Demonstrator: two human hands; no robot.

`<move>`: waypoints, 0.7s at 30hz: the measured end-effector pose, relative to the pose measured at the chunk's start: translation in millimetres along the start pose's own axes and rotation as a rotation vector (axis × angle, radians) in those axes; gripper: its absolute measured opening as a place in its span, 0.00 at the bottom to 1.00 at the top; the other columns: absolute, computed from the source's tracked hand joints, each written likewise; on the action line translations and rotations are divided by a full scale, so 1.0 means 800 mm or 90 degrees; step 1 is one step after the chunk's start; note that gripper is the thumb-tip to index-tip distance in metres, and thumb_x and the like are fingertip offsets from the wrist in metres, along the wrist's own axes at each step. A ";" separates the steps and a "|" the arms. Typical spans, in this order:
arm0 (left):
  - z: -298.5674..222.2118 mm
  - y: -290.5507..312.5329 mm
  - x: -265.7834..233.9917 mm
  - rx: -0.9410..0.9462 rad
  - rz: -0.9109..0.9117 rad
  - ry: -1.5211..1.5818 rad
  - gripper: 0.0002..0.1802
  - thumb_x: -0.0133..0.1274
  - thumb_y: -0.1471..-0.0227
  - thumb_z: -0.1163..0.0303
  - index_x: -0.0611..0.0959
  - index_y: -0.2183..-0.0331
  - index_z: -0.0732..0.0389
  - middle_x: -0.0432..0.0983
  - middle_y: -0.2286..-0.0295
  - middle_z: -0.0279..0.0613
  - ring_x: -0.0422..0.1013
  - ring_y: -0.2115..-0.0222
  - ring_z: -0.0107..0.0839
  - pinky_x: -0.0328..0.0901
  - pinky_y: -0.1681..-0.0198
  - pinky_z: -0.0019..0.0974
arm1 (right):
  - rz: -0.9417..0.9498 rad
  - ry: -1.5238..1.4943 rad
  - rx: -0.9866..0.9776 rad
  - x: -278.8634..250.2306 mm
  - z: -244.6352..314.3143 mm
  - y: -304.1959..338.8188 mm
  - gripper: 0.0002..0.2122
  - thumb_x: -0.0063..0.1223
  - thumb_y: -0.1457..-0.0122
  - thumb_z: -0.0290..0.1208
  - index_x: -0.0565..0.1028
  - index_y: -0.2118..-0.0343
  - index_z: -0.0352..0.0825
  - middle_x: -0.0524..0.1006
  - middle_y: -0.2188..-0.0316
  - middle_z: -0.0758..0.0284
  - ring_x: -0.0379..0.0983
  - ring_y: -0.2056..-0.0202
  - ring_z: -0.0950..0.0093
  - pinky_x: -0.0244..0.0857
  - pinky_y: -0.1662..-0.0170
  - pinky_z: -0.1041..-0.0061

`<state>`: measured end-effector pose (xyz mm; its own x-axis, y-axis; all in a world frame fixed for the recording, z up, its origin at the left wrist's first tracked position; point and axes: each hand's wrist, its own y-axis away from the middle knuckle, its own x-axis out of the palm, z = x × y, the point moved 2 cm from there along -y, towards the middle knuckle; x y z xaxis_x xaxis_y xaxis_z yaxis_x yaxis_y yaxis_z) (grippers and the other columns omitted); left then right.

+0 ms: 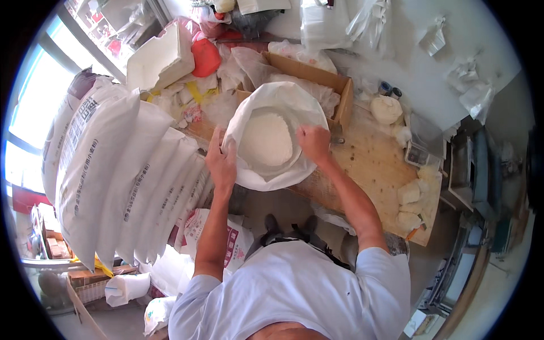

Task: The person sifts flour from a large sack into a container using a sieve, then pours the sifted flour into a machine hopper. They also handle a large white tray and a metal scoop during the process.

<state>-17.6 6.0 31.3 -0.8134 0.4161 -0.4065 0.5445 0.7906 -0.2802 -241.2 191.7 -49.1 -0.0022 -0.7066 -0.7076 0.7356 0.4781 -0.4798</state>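
Observation:
An open white sack [253, 180] stands upright in front of me at the table's near edge, its mouth spread wide and round. White flour-like powder [271, 139] lies inside it. At the left rim, my left hand [221, 161] is closed on the sack's edge, thumb toward the opening. My right hand [313, 141] makes a fist at the right rim and grips the sack there; the fold inside its fingers is hidden.
Tall stacked white printed sacks [113, 170] rise close on my left. A wooden table [368, 164] extends to the right, bearing a cardboard box [341, 107], a clear plastic container [422, 139] and pale lumps [409, 192]. A white foam box [161, 59] sits at the back left.

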 end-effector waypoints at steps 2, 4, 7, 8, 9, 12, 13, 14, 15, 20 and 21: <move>-0.006 0.010 0.001 -0.031 0.008 -0.072 0.36 0.62 0.51 0.72 0.71 0.40 0.64 0.79 0.56 0.51 0.75 0.60 0.40 0.69 0.53 0.38 | -0.001 0.003 0.005 0.000 -0.003 -0.002 0.15 0.50 0.42 0.35 0.77 0.82 0.34 0.76 0.82 0.53 0.75 0.79 0.51 0.67 0.75 0.53; -0.011 0.022 0.004 0.011 -0.026 -0.155 0.41 0.64 0.55 0.72 0.69 0.39 0.64 0.77 0.54 0.53 0.75 0.57 0.46 0.68 0.50 0.41 | -0.049 0.005 0.010 -0.003 -0.005 -0.004 0.15 0.49 0.41 0.35 0.77 0.83 0.34 0.75 0.82 0.53 0.75 0.79 0.51 0.68 0.75 0.54; -0.012 0.037 0.008 0.126 -0.084 -0.241 0.43 0.64 0.58 0.73 0.68 0.39 0.64 0.76 0.53 0.54 0.74 0.54 0.52 0.67 0.46 0.46 | 0.012 -0.016 -0.127 -0.002 -0.003 -0.009 0.16 0.49 0.41 0.35 0.77 0.83 0.34 0.76 0.82 0.53 0.75 0.79 0.51 0.68 0.75 0.53; -0.009 0.040 0.009 0.124 -0.088 -0.234 0.42 0.63 0.58 0.74 0.68 0.39 0.65 0.76 0.53 0.54 0.73 0.53 0.53 0.66 0.45 0.47 | -0.021 0.000 -0.068 -0.004 -0.007 -0.011 0.16 0.49 0.41 0.35 0.77 0.83 0.34 0.76 0.82 0.52 0.75 0.79 0.51 0.68 0.75 0.53; -0.006 0.042 0.008 0.128 -0.101 -0.221 0.42 0.63 0.57 0.74 0.69 0.39 0.65 0.76 0.53 0.55 0.73 0.53 0.54 0.65 0.44 0.48 | -0.027 0.005 -0.034 -0.005 -0.010 -0.013 0.16 0.49 0.41 0.35 0.77 0.83 0.34 0.75 0.82 0.52 0.75 0.79 0.51 0.68 0.75 0.53; 0.007 0.046 0.004 0.056 -0.068 -0.157 0.40 0.60 0.57 0.78 0.69 0.39 0.65 0.76 0.53 0.54 0.74 0.53 0.49 0.67 0.46 0.45 | -0.004 0.016 -0.079 -0.005 -0.014 -0.015 0.16 0.50 0.41 0.35 0.77 0.82 0.34 0.76 0.82 0.52 0.75 0.79 0.51 0.68 0.75 0.53; 0.008 0.045 0.003 0.047 -0.063 -0.139 0.39 0.59 0.56 0.79 0.70 0.40 0.64 0.77 0.55 0.51 0.74 0.56 0.44 0.67 0.49 0.41 | 0.039 0.013 -0.122 -0.002 -0.014 -0.017 0.15 0.50 0.41 0.35 0.78 0.82 0.33 0.76 0.82 0.52 0.75 0.79 0.51 0.68 0.74 0.53; 0.010 0.045 0.002 0.019 -0.059 -0.106 0.38 0.58 0.56 0.81 0.71 0.40 0.64 0.78 0.57 0.49 0.75 0.59 0.38 0.68 0.53 0.37 | 0.005 0.006 -0.076 -0.003 -0.017 -0.018 0.15 0.50 0.41 0.35 0.77 0.82 0.33 0.76 0.82 0.53 0.75 0.79 0.51 0.68 0.74 0.53; 0.010 0.044 0.002 -0.007 -0.055 -0.050 0.37 0.56 0.55 0.82 0.72 0.41 0.63 0.78 0.59 0.46 0.75 0.61 0.33 0.69 0.56 0.34 | -0.001 -0.006 -0.045 -0.002 -0.020 -0.019 0.15 0.50 0.41 0.35 0.77 0.82 0.33 0.76 0.82 0.53 0.75 0.78 0.51 0.68 0.74 0.53; -0.004 0.039 0.004 0.052 -0.091 -0.075 0.34 0.53 0.57 0.86 0.75 0.43 0.65 0.77 0.53 0.50 0.75 0.58 0.40 0.70 0.53 0.38 | -0.007 -0.001 -0.108 -0.006 -0.015 -0.025 0.15 0.51 0.42 0.36 0.78 0.82 0.34 0.75 0.83 0.53 0.75 0.78 0.52 0.68 0.74 0.53; -0.006 0.038 0.005 0.074 -0.098 -0.047 0.34 0.52 0.57 0.86 0.76 0.44 0.65 0.77 0.54 0.50 0.75 0.59 0.40 0.70 0.54 0.38 | -0.018 0.003 -0.076 -0.009 -0.014 -0.027 0.15 0.52 0.42 0.35 0.78 0.82 0.34 0.75 0.83 0.53 0.75 0.78 0.52 0.68 0.73 0.53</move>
<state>-5.5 33.8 25.8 -0.8742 0.2562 -0.4125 0.4376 0.7837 -0.4408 -265.1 192.1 -39.8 -0.0251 -0.7189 -0.6947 0.6498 0.5163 -0.5578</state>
